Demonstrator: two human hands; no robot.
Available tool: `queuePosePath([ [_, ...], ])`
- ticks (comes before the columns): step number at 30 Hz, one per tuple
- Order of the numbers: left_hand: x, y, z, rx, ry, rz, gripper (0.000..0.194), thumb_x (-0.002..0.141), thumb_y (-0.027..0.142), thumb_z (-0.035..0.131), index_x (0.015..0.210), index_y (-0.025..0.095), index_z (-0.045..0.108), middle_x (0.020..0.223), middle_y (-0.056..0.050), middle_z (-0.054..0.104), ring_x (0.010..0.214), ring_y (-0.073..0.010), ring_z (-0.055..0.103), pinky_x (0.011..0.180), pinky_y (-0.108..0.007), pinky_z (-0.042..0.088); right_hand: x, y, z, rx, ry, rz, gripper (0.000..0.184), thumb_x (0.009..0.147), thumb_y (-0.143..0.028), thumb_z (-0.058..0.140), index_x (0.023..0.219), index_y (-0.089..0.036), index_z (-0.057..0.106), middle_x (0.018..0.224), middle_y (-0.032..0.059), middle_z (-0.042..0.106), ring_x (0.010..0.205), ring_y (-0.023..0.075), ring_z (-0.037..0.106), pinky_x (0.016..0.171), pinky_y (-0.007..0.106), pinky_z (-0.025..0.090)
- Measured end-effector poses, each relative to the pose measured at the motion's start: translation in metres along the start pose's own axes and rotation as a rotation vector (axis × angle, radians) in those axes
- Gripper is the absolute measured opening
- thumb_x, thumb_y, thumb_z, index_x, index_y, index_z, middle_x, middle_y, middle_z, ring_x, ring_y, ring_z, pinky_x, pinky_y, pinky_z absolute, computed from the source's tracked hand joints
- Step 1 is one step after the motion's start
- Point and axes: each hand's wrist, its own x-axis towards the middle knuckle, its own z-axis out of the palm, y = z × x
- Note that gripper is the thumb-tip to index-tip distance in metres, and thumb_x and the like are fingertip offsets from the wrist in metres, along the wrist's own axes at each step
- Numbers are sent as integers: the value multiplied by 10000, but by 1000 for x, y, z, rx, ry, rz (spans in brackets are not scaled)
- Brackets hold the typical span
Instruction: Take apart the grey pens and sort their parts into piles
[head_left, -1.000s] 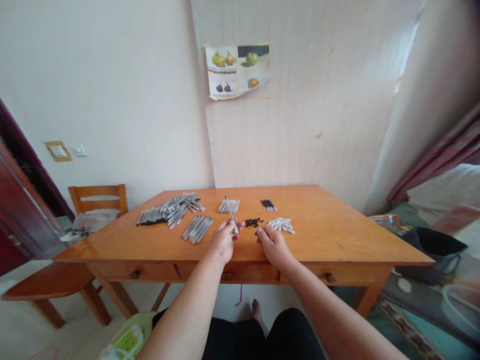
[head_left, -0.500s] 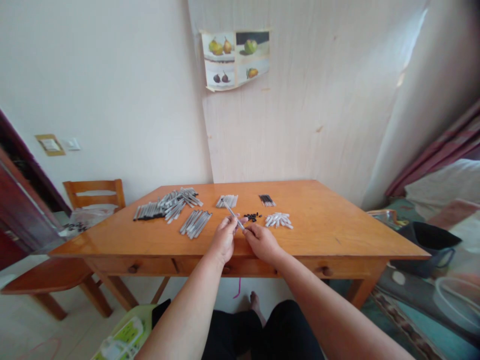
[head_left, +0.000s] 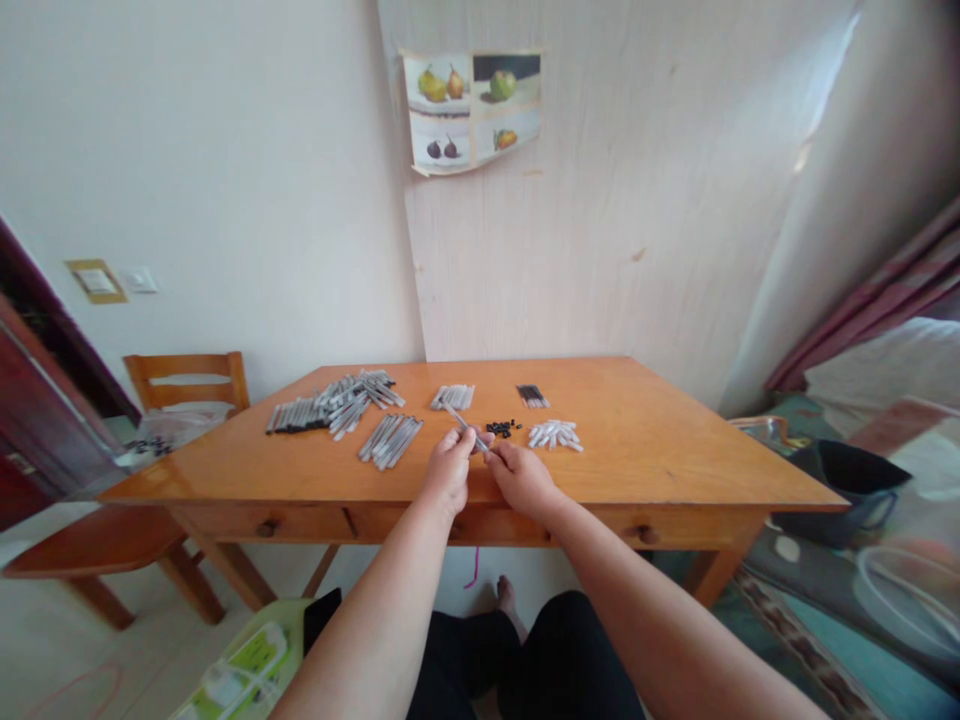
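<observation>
Above the front edge of the wooden table, my left hand (head_left: 453, 462) is closed around the middle of a slim pen (head_left: 469, 432). My right hand (head_left: 519, 474) pinches the pen's near end, where the fingers hide its tip. The pen slants, its far end pointing up and left toward a small bundle of clear tubes (head_left: 454, 397). Just beyond my hands lie small black pieces (head_left: 501, 429). White cap-like pieces (head_left: 555, 435) form a pile to their right. Dark-ended refills (head_left: 533, 396) lie in a row farther back.
Left of my hands, a row of pens (head_left: 391, 441) lies near a larger heap of pens (head_left: 352, 398) on the table (head_left: 645, 470). A wooden chair (head_left: 187, 382) stands at the left. A green bin (head_left: 259, 650) is below, and a dark bag (head_left: 846, 485) sits at the right.
The pen has tilted slightly flatter between my hands, which stay close together. The whole view has shifted a little; the piles look the same.
</observation>
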Motion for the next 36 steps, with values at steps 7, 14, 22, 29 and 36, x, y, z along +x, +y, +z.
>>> queuePosePath([
  [7, 3, -2, 6, 7, 74, 7, 327, 698, 420, 754, 832, 160, 608, 737, -73, 720, 818, -210, 686, 888, -365, 448, 1, 1, 3, -63, 33, -5, 253, 949, -375, 450, 835, -198, 590, 775, 42, 665, 677, 145, 550, 591, 248, 280],
  [14, 8, -5, 11, 37, 120, 13, 270, 730, 391, 729, 818, 164, 612, 709, -67, 718, 792, -205, 686, 865, -360, 459, 2, 1, 4, -80, 57, 1, 253, 956, -361, 439, 821, -200, 580, 786, 43, 670, 692, 147, 558, 586, 251, 269],
  [22, 14, -9, 13, 41, 162, 9, 227, 736, 352, 730, 806, 165, 622, 659, -51, 705, 723, -185, 675, 838, -348, 467, 2, -1, 4, -130, 57, 20, 250, 967, -357, 434, 872, -191, 595, 822, 55, 678, 722, 153, 569, 600, 258, 267],
  [29, 19, -12, 13, 65, 187, -12, 189, 746, 329, 715, 783, 163, 630, 644, -48, 702, 676, -172, 662, 809, -338, 476, 2, -3, 5, -178, 63, 16, 244, 978, -336, 416, 904, -184, 592, 860, 67, 684, 736, 158, 577, 604, 272, 253],
  [36, 20, -10, 18, 66, 213, -25, 147, 753, 281, 704, 735, 155, 629, 626, -53, 694, 657, -164, 659, 802, -330, 480, 1, -7, 3, -220, 63, 43, 261, 990, -341, 397, 935, -177, 593, 919, 91, 695, 781, 175, 602, 614, 277, 268],
])
